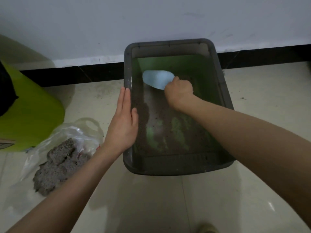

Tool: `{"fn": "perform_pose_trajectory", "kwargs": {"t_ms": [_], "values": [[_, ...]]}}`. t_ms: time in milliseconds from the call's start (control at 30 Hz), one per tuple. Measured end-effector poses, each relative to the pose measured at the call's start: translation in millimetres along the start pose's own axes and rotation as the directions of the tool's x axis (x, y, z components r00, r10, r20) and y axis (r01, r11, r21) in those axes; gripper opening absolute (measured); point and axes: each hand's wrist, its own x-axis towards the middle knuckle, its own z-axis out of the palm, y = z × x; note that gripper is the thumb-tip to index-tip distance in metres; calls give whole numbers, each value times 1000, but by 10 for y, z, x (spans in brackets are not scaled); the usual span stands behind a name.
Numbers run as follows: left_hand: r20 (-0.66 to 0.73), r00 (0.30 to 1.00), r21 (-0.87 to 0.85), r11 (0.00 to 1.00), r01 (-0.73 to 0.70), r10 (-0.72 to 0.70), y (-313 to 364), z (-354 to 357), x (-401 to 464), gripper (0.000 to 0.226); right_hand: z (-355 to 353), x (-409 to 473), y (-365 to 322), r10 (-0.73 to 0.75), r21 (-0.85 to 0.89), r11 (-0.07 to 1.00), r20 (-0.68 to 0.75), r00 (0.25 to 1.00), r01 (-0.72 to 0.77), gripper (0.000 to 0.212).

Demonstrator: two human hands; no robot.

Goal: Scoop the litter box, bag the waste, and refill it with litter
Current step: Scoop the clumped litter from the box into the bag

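— What is the biggest thing down there?

— The floor [151, 204], pale and shiny, and the white wall [151, 19] behind it. A big green bag [32, 115] sits on the left.

— And the litter box?

— The grey litter box [225, 91] is on the floor, right against the wall. There is only a thin bit of brown litter [161, 121] in it, and green shows through.

— What is beside it?

— A clear bag [79, 132] lies to the left with a grey lump of waste [55, 165] on it.

— And the hands?

— The left hand [123, 125] lies flat on the box's left rim, fingers straight and together. The right hand [179, 91] is curled tight round a light blue scoop [156, 78] inside the box, near the far end.
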Motion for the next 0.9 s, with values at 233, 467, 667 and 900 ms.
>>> {"fn": "perform_pose_trajectory", "kwargs": {"t_ms": [233, 467, 667, 900], "values": [[-11, 1000, -19, 1000, -3, 3, -5, 8, 8, 56, 136, 34, -186, -189, -54, 978, 175, 966, 202, 40], [1, 1000, -17, 1000, 11, -10, 36, -9, -15, 56, -206, -369, 255, -265, -243, 913, 259, 929, 328, 25], [6, 1000, -8, 1000, 14, -14, 51, -10, -25, 56, -321, -126, 370, -138, -146, 979, 55, 989, 145, 22], [-2, 1000, -6, 1000, 17, -17, 48, -17, -29, 56, -229, 179, -75, -136, -71, 989, -67, 988, 131, 33]]}}
